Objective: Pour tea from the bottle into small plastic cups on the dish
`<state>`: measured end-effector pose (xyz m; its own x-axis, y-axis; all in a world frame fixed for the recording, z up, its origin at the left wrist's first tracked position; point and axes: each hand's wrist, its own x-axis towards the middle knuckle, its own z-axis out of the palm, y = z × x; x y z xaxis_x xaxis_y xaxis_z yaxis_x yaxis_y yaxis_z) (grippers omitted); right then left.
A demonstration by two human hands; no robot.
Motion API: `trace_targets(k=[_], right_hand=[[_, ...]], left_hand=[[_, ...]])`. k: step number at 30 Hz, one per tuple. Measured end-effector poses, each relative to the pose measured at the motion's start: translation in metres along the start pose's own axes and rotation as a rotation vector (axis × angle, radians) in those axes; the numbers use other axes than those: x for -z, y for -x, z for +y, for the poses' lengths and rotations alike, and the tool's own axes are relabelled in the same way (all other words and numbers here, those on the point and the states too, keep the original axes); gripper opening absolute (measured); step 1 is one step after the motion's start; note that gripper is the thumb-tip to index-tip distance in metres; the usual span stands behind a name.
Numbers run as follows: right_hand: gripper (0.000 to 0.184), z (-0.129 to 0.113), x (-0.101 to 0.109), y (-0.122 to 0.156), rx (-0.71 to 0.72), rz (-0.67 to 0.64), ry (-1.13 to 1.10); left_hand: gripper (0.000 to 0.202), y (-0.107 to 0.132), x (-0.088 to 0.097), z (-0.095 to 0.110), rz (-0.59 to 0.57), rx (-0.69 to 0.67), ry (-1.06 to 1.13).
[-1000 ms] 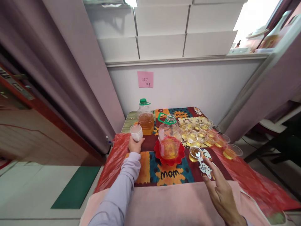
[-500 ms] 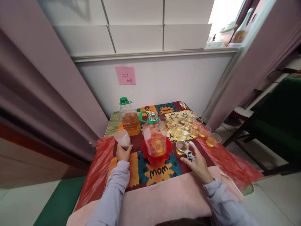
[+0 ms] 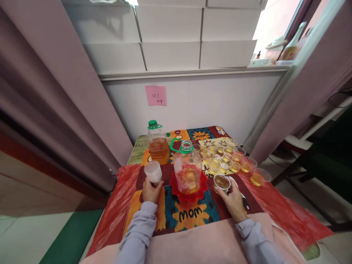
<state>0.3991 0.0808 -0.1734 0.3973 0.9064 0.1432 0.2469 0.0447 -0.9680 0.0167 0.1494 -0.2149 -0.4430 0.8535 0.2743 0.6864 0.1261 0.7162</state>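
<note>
My left hand (image 3: 150,191) is closed round the base of a stack of empty clear plastic cups (image 3: 153,172), held tilted over the left of the small table. My right hand (image 3: 233,200) has its fingers wrapped about a clear cup of amber liquid (image 3: 221,182) that stands on the patterned cloth. Between my hands an open jug of amber liquid (image 3: 187,171) sits on a red scalloped plate (image 3: 203,183). A second jug with a green cap (image 3: 157,142) stands behind it at the back left.
Several filled cups (image 3: 228,158) cluster at the back right, one more (image 3: 259,176) out at the right. A red plastic sheet (image 3: 277,211) covers the table (image 3: 136,154) sides. A wall with a pink note (image 3: 156,95) is behind; curtains flank both sides.
My right hand has moved forward from the near cloth and closed round the filled cup. My left hand keeps hold of the cup stack. The view has shifted.
</note>
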Motion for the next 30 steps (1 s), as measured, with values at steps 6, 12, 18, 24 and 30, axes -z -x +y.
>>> trace_targets(k=[6, 12, 18, 24, 30], right_hand=[[0.073, -0.083, 0.018, -0.02, 0.032, -0.122, -0.17], [0.062, -0.186, 0.021, -0.053, 0.125, -0.334, -0.296], [0.06, -0.232, -0.001, -0.079, 0.174, -0.484, -0.338], [0.059, -0.249, -0.016, -0.09, 0.17, -0.538, -0.254], [0.061, -0.254, -0.02, -0.094, 0.21, -0.605, -0.197]], left_hand=[[0.048, 0.0, 0.0, 0.001, -0.004, -0.012, -0.029], [0.045, 0.001, 0.001, 0.004, 0.002, -0.015, -0.069], [0.038, 0.002, 0.0, 0.004, -0.005, -0.04, -0.094], [0.037, 0.002, -0.001, 0.002, -0.021, -0.051, -0.097], [0.036, 0.002, 0.0, 0.003, -0.024, -0.044, -0.087]])
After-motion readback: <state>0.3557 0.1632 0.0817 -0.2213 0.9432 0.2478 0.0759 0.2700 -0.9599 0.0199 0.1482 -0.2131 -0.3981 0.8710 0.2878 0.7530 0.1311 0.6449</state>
